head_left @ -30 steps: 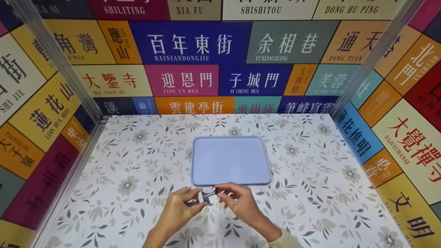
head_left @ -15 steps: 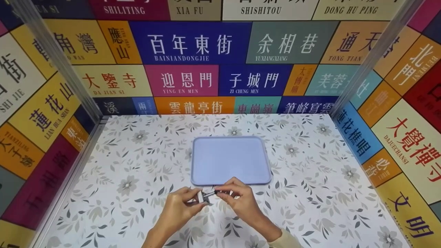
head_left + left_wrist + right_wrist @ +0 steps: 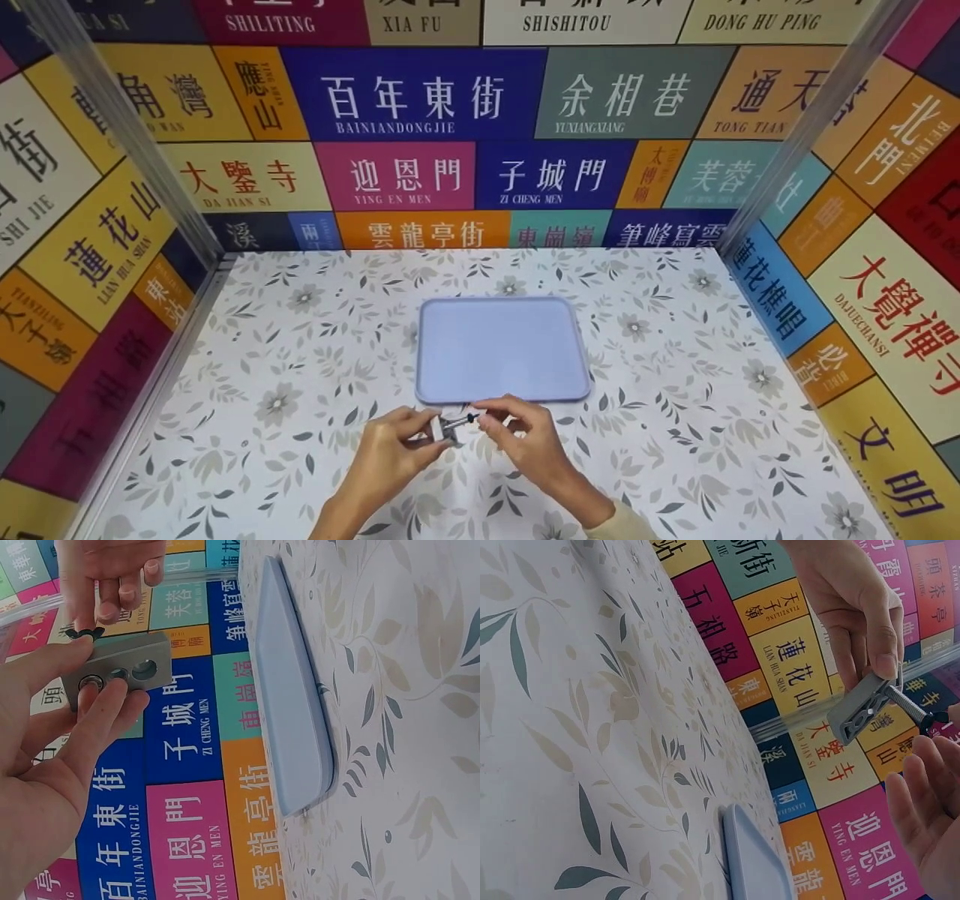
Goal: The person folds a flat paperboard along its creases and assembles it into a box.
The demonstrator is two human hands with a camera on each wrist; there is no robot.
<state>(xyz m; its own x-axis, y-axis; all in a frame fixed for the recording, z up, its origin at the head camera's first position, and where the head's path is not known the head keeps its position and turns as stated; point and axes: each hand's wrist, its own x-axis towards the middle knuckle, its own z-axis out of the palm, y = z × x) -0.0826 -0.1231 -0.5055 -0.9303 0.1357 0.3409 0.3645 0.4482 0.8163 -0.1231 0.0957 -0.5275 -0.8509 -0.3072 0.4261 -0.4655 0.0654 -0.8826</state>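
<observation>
Just near of the blue tray (image 3: 502,349), the left hand (image 3: 390,454) pinches a grey metal block (image 3: 120,667) while the right hand's (image 3: 525,442) fingertips clamp the black-headed bolt (image 3: 907,701) in it, which probably wants straight, light turning with the block steady.

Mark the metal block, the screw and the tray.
metal block (image 3: 120,667), left wrist view, its holed face.
screw (image 3: 907,703), right wrist view, mid threaded shaft.
tray (image 3: 502,349), head view, bare flat middle.
</observation>
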